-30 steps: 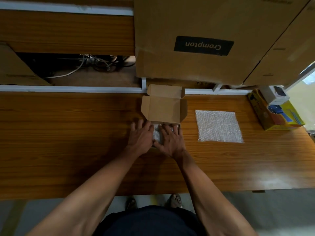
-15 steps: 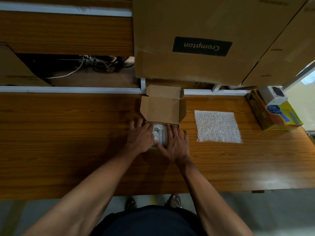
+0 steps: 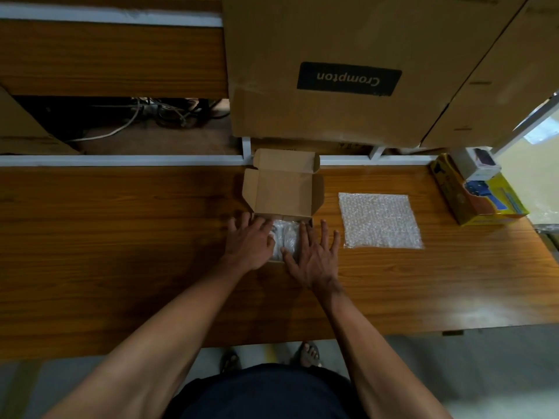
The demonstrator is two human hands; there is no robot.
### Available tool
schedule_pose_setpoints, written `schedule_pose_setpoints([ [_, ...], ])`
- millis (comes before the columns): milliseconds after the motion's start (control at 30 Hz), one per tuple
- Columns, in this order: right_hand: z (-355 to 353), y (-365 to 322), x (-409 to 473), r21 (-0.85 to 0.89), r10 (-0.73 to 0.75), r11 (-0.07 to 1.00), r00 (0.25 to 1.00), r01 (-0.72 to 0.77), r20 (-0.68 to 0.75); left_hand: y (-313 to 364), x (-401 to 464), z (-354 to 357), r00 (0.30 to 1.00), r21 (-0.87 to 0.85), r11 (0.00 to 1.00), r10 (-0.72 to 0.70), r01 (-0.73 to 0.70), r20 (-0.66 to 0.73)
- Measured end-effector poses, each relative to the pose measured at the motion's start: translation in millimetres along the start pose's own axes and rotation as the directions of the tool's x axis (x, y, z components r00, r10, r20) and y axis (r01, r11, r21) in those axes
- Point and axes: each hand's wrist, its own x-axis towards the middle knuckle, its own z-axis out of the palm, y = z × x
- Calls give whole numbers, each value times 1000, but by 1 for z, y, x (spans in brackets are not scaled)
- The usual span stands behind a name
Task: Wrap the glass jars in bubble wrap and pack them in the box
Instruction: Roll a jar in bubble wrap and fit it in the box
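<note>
A small brown cardboard box (image 3: 284,189) lies on the wooden table with its lid flaps standing open at the far side. Inside it, between my hands, shows a jar bundle wrapped in bubble wrap (image 3: 286,238). My left hand (image 3: 249,241) lies flat over the box's left part, fingers straight, touching the bundle. My right hand (image 3: 314,257) rests over the box's right edge with its fingers spread and straight. A flat square sheet of bubble wrap (image 3: 379,220) lies on the table to the right of the box.
A yellow and blue carton (image 3: 478,196) with a small white box (image 3: 481,164) on top stands at the table's right end. Big cardboard boxes (image 3: 332,71) rise behind the table's back rail. Cables (image 3: 145,116) lie in a recess at back left.
My right hand has slid to the right and spread its fingers, uncovering more of the wrapped bundle in the box. The left hand has barely moved.
</note>
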Motion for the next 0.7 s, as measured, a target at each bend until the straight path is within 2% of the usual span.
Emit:
schedule_pose_setpoints([
  [133, -3, 2, -4, -9, 12, 1000, 1000, -12, -11, 5, -6, 1, 997, 43, 998, 39, -37, -65],
  [433, -10, 10, -5, 11, 95, 995, 994, -95, 54, 4, 3, 2, 1000, 41, 999, 7, -8, 17],
  [600, -2, 11, -4, 3, 85, 996, 995, -85, 45, 6, -7, 0, 998, 111, 994, 20, -14, -55],
  [700, -2, 13, -3, 0, 102, 995, 993, -102, 52, 1, -9, 10, 999, 47, 999, -22, 23, -29],
])
